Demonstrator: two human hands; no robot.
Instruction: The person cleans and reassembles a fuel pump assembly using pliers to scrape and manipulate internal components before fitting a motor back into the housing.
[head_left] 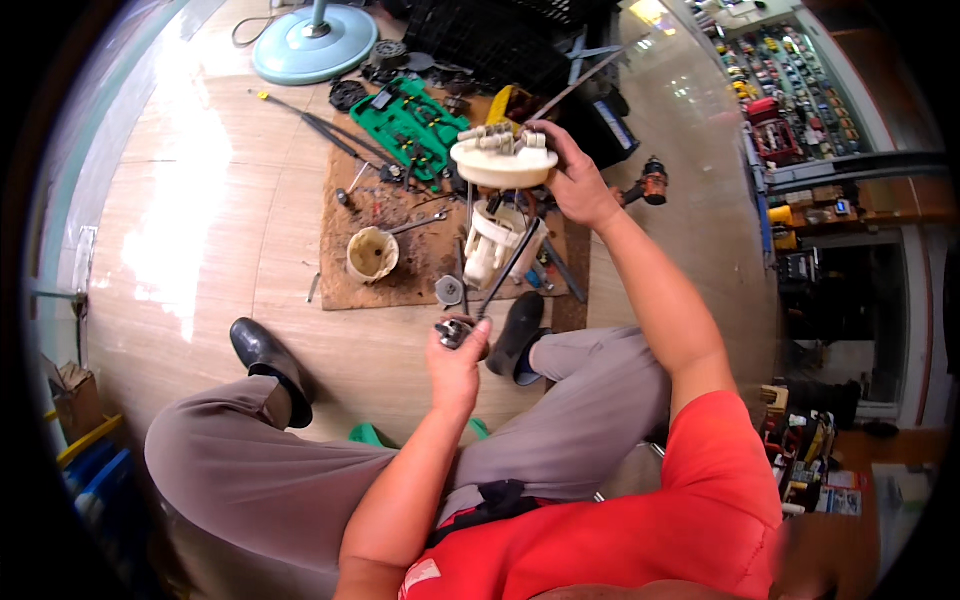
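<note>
The white fuel pump assembly (498,190) hangs upright, long axis vertical, round flange on top, held at that flange by the closed grip of the right hand (572,175). Below and nearer, the left hand (457,352) closes its grip on a small metal part (453,331); a black hose (508,270) slants up from it to the assembly.

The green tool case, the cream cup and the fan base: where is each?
green tool case (412,125), head view, middle of its open tray.
cream cup (372,254), head view, its rim.
fan base (315,45), head view, its round blue foot.
</note>
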